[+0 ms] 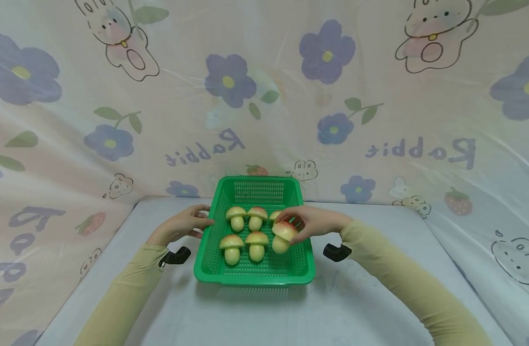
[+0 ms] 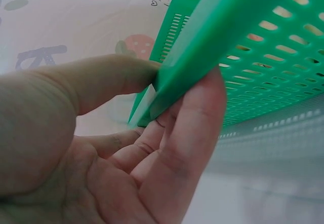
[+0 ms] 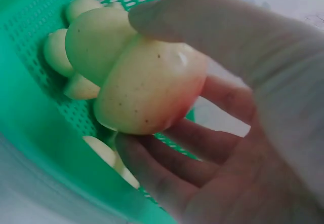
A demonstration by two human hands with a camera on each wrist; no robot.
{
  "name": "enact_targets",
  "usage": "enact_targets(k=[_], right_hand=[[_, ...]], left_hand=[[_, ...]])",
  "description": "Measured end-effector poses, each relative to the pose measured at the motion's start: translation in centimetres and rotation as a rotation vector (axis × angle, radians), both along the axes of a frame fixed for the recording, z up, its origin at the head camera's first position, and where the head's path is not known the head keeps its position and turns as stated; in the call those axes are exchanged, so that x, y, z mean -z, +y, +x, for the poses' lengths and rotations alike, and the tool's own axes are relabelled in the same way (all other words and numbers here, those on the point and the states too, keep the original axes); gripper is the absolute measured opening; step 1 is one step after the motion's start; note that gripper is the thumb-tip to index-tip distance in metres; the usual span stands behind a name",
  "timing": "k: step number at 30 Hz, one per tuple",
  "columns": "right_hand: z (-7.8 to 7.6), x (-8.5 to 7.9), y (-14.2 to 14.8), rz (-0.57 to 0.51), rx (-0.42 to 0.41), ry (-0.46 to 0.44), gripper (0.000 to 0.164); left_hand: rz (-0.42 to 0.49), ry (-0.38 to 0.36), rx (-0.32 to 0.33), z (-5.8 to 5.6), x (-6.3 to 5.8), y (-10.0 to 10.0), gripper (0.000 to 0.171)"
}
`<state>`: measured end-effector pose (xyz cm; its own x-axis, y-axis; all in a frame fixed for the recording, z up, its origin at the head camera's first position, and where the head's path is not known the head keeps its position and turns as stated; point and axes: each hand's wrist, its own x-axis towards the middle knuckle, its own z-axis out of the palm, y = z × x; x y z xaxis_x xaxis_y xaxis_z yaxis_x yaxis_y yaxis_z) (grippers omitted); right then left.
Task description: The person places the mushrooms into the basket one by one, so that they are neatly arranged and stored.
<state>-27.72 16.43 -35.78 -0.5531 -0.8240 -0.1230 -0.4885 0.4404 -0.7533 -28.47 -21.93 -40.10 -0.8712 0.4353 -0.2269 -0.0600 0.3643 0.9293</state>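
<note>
A green plastic basket (image 1: 254, 278) with slotted walls stands on the table and holds several toy mushrooms, pale yellow with reddish caps. My left hand (image 1: 184, 225) pinches the basket's left rim; in the left wrist view the thumb lies on one side of the rim (image 2: 190, 57) and the fingers on the other. My right hand (image 1: 309, 222) grips a toy mushroom (image 1: 284, 235) by its cap, over the basket's right side. In the right wrist view the thumb and fingers surround that mushroom (image 3: 152, 87). Another mushroom (image 1: 274, 216) behind it is partly hidden by the right hand.
Two mushrooms stand in the front row, at left (image 1: 231, 249) and middle (image 1: 257, 246), with others behind. The white table (image 1: 355, 307) meets a cloth backdrop (image 1: 281, 115) printed with flowers and rabbits close behind the basket. Black wrist devices (image 1: 337, 252) sit at both cuffs.
</note>
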Motion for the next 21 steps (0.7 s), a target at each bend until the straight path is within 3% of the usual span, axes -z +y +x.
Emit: enact_targets(k=[15, 21], right_hand=[[-0.5, 1.3, -2.4, 0.224, 0.034, 0.086, 0.053], [-0.7, 1.5, -2.7, 0.264, 0.042, 0.107, 0.052]], left_hand=[[-0.007, -0.004, -0.003, 0.0, 0.0, 0.1, 0.060], [-0.002, -0.001, 0.009, -0.2, 0.1, 0.0, 0.058]])
